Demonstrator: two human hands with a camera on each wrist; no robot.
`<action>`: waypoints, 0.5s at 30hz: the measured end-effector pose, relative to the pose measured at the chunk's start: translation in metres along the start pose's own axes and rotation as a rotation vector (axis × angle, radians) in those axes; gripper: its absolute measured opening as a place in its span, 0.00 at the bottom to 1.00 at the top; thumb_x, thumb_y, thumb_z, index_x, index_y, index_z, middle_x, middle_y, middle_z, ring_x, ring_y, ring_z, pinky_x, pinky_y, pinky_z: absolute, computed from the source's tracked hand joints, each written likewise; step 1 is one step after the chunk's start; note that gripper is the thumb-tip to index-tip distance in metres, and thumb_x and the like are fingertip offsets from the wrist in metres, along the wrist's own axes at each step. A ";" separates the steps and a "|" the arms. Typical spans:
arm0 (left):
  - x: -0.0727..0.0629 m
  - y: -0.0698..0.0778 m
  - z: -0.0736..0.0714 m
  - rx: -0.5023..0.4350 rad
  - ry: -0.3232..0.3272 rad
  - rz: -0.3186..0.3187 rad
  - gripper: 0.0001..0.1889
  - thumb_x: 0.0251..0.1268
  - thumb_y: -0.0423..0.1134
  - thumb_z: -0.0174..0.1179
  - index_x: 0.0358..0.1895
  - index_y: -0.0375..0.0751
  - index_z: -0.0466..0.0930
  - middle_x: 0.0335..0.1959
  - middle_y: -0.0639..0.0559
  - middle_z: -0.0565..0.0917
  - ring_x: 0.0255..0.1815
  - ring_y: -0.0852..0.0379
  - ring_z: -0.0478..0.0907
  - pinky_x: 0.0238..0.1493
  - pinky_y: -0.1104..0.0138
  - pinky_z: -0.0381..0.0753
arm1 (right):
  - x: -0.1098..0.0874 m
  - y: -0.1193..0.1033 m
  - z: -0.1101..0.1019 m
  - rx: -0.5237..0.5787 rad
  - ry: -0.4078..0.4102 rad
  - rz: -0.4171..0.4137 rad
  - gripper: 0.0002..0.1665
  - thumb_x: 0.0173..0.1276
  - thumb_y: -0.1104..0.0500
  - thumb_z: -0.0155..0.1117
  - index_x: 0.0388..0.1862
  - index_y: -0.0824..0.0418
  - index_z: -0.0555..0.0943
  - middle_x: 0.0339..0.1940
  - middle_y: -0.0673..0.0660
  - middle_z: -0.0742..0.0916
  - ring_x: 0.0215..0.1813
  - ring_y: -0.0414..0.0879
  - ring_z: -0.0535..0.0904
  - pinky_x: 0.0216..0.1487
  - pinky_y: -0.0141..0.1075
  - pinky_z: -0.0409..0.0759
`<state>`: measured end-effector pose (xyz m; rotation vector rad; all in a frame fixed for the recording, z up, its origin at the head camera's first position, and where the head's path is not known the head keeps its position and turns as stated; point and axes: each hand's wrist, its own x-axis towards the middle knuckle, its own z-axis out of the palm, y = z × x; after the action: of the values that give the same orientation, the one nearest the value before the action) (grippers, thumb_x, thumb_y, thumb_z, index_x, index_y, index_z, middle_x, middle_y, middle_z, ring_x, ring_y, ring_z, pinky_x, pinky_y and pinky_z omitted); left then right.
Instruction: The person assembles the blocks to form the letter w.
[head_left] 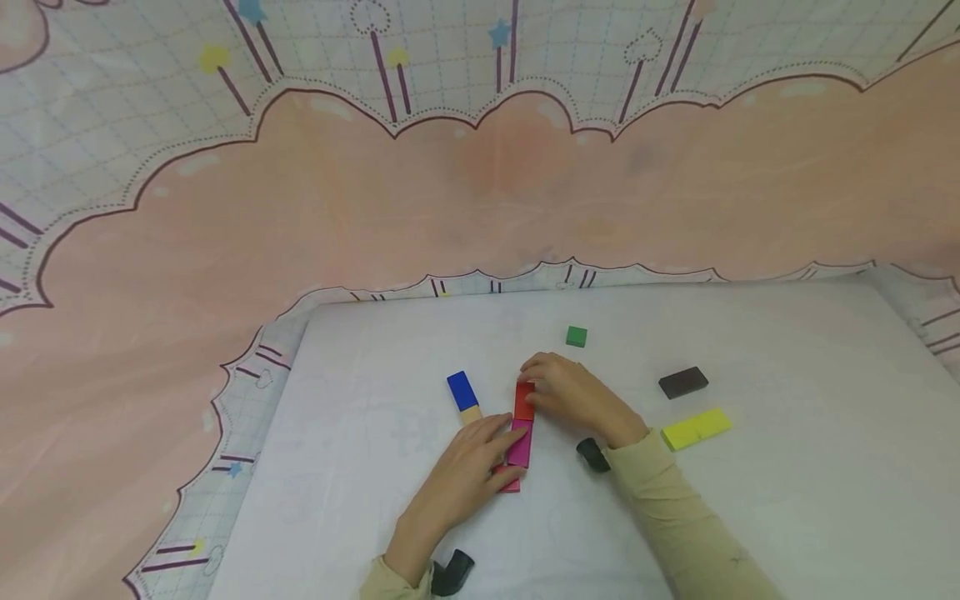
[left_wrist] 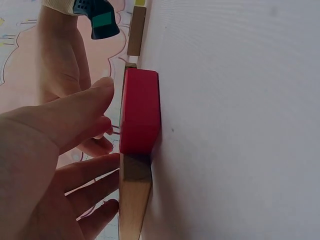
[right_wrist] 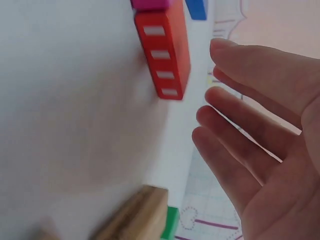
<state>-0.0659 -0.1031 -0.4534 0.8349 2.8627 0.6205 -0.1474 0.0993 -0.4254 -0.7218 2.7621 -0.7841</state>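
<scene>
An orange-red block (head_left: 525, 402), a magenta block (head_left: 520, 450) and a red block (head_left: 512, 485) lie end to end in a slightly offset row. My left hand (head_left: 459, 471) spreads over the near part of this row, its thumb and fingers extended. Beside the red block (left_wrist: 140, 110), the left wrist view shows the thumb raised and the other fingers loose. At the far end, my right hand (head_left: 581, 400) reaches around the orange-red block. Its fingers are relaxed and gently bent over the white-windowed side of that block (right_wrist: 162, 55) in the right wrist view.
A blue block (head_left: 462, 390) adjoins a wood-coloured one (head_left: 470, 414) left of the row. Farther back sits a green block (head_left: 576, 336). To the right lie a dark block (head_left: 683, 382) and yellow blocks (head_left: 696, 428), all on the white tabletop (head_left: 810, 500).
</scene>
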 end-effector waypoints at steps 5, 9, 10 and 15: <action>0.005 0.005 -0.004 0.000 0.007 -0.015 0.28 0.66 0.53 0.64 0.67 0.49 0.76 0.70 0.47 0.72 0.72 0.50 0.67 0.73 0.53 0.67 | 0.000 0.003 -0.010 0.030 0.002 0.049 0.17 0.67 0.60 0.69 0.55 0.60 0.85 0.60 0.56 0.83 0.67 0.53 0.75 0.69 0.48 0.74; 0.009 0.007 -0.006 -0.005 0.025 -0.024 0.29 0.65 0.53 0.65 0.67 0.49 0.76 0.70 0.48 0.73 0.72 0.50 0.68 0.72 0.54 0.69 | 0.001 0.007 -0.015 0.020 0.022 0.057 0.18 0.66 0.60 0.70 0.55 0.60 0.85 0.61 0.57 0.82 0.67 0.53 0.75 0.69 0.49 0.74; 0.010 0.007 -0.007 -0.005 0.031 -0.025 0.29 0.65 0.53 0.65 0.67 0.49 0.76 0.70 0.48 0.73 0.72 0.50 0.68 0.72 0.54 0.69 | 0.002 0.009 -0.016 0.017 0.030 0.053 0.18 0.66 0.60 0.70 0.55 0.61 0.84 0.61 0.57 0.82 0.67 0.54 0.75 0.69 0.49 0.74; 0.016 0.008 -0.007 0.000 0.041 -0.027 0.29 0.66 0.52 0.65 0.67 0.48 0.75 0.70 0.47 0.72 0.72 0.50 0.68 0.72 0.55 0.70 | 0.005 0.018 -0.021 0.000 0.071 0.004 0.18 0.66 0.61 0.69 0.54 0.65 0.84 0.59 0.60 0.83 0.65 0.56 0.76 0.69 0.50 0.74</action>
<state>-0.0771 -0.0907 -0.4435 0.7917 2.9052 0.6414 -0.1654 0.1198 -0.4175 -0.7021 2.8255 -0.8241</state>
